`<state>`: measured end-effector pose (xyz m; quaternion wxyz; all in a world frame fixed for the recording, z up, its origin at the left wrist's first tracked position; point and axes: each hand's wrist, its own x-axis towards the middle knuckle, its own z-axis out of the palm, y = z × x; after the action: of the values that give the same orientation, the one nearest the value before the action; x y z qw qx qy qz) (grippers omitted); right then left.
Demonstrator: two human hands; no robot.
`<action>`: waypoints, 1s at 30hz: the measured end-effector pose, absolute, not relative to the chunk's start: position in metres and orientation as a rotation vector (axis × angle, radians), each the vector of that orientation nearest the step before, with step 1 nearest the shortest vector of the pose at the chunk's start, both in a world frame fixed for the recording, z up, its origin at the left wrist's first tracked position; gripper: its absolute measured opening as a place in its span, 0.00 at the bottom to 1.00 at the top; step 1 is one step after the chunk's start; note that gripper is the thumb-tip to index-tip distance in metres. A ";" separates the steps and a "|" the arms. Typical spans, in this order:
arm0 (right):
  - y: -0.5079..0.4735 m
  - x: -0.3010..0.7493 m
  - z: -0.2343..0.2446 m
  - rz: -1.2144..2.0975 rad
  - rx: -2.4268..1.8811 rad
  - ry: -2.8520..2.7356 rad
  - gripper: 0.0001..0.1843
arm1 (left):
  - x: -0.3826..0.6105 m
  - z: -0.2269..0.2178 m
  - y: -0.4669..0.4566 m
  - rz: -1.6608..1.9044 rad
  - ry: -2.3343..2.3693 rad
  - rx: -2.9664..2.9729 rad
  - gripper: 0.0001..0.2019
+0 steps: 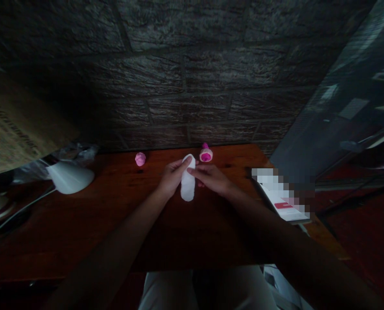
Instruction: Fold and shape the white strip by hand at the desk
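Both hands hold a long, flat white strip (188, 187) with rounded ends, perhaps soft modelling clay, above the table. My left hand (172, 176) grips its upper left side, thumb lying on the face. From the right, my right hand (213, 178) pinches the strip's edge with the thumb on top; some fingers behind it are hidden. Beyond my right hand sits a small piece with a bright pink middle and a paler rim (206, 155). A round, light pink lump (140, 159) rests on the table farther left.
The wooden table (114, 224) meets a dark brick-patterned wall (207, 77). At the left are a white lamp-like shade (71, 177) with a cable, crumpled clear plastic and a brown printed bag (17, 125). A partly pixelated, lit screen-like object (288, 211) lies near the right edge.
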<state>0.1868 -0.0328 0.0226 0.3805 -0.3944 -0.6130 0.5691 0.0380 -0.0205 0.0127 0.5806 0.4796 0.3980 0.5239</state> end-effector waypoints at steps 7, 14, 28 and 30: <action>-0.034 0.188 0.025 1.424 -1.032 -1.615 0.18 | 0.038 0.010 -0.018 1.209 0.930 1.108 0.21; -0.032 0.187 0.023 1.414 -1.080 -1.591 0.18 | 0.040 0.011 -0.021 1.142 0.933 1.162 0.22; -0.033 0.187 0.028 1.471 -1.048 -1.574 0.07 | 0.036 0.009 -0.018 1.136 0.913 1.135 0.15; -0.032 0.187 0.027 1.460 -1.049 -1.592 0.07 | 0.037 0.010 -0.019 1.124 0.921 1.136 0.14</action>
<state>0.1869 -0.0322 0.0269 0.3618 -0.4072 -0.6179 0.5669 0.0370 -0.0190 0.0100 0.6043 0.4908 0.3979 0.4855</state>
